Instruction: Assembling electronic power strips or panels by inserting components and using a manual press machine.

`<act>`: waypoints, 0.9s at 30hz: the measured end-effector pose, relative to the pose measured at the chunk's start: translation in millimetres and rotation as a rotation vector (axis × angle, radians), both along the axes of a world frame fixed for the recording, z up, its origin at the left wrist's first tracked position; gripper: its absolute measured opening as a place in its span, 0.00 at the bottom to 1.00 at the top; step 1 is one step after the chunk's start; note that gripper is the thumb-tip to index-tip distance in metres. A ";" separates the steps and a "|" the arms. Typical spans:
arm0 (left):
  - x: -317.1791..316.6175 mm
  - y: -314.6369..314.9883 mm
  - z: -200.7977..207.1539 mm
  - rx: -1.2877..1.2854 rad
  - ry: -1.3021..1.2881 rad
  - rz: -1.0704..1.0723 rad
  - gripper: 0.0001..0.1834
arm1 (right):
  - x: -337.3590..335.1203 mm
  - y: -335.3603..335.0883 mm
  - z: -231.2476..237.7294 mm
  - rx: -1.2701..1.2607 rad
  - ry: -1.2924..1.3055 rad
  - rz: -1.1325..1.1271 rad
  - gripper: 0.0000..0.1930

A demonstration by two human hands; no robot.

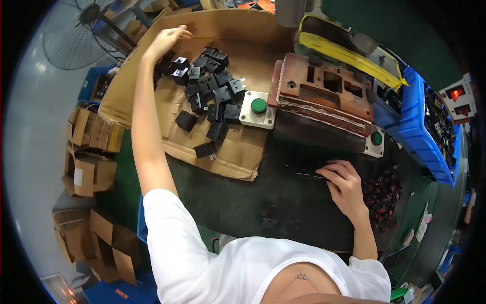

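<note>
My left hand (170, 41) is stretched out at the far left, over the far side of a cut-down cardboard box (238, 162). Its fingers are extended, and nothing shows in them. Below it, a heap of black plastic sockets (207, 83) lies in the box, some with metal prongs sticking out. My right hand (345, 185) is low over the dark tabletop, thumb and fingertips closed at the end of a dark strip-like part (302, 173) with small shiny metal bits. Its outline blends into the black surface.
A reddish-brown metal fixture (324, 96) stands ahead, with green push buttons (258, 105) beside it. Small black-and-red parts (383, 195) are piled right of my right hand. A blue bin (412, 119) of parts stands far right. A small dark piece (269, 222) lies nearby.
</note>
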State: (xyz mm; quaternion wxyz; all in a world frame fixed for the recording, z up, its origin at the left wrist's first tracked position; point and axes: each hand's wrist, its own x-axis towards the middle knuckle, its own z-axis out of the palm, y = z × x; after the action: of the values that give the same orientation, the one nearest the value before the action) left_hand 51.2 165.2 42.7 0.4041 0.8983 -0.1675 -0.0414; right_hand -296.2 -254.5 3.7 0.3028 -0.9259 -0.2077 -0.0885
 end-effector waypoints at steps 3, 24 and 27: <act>8.4 99.1 -12.6 0.045 -0.344 0.431 0.20 | 2.3 2.1 4.1 0.025 -0.015 0.035 0.18; -75.9 56.2 -69.9 -0.777 -0.161 0.668 0.21 | -3.0 0.1 -0.2 0.018 -0.065 0.028 0.15; -62.4 64.1 -83.2 -0.865 -0.280 0.737 0.20 | -3.1 1.0 0.2 0.015 -0.060 0.025 0.15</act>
State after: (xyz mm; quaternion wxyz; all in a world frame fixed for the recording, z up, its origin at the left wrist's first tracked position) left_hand -11.2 229.3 -40.4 0.6958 0.6476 0.1025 0.2934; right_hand -299.3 -253.5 3.9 0.3045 -0.9179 -0.2275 -0.1138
